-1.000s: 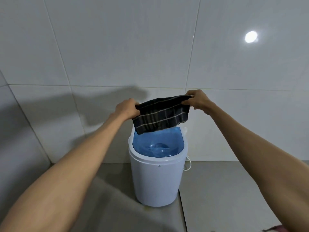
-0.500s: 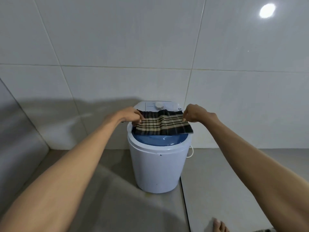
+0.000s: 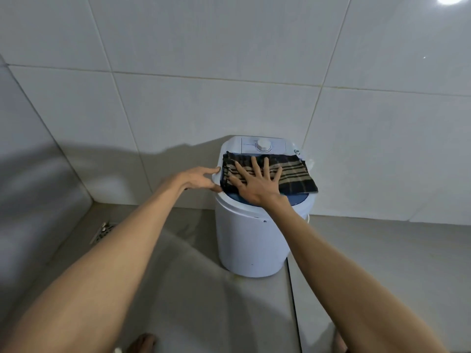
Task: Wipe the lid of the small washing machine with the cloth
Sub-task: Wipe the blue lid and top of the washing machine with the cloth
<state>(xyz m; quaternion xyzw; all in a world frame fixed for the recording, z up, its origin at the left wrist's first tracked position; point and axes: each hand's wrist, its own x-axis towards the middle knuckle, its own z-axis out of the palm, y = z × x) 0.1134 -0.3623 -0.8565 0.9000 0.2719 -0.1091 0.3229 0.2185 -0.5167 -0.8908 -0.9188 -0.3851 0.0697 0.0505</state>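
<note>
A small white washing machine (image 3: 251, 240) stands on the floor against the tiled wall. Its blue lid (image 3: 298, 200) is mostly covered by a dark cloth with tan stripes (image 3: 295, 177), which lies flat across it. My right hand (image 3: 254, 182) presses flat on the left part of the cloth, fingers spread. My left hand (image 3: 201, 179) rests at the machine's left rim, fingers loosely apart, thumb near the cloth's corner, holding nothing. A white dial (image 3: 263, 145) sits on the panel behind the cloth.
Grey tiled walls meet in a corner at the left. A metal floor drain (image 3: 103, 231) lies on the floor left of the machine. My bare feet (image 3: 141, 342) show at the bottom edge. A grout line runs down the floor right of the machine.
The cloth came down from being held stretched in the air to lying on the lid. Both hands let go of its corners; the right hand now lies flat on it.
</note>
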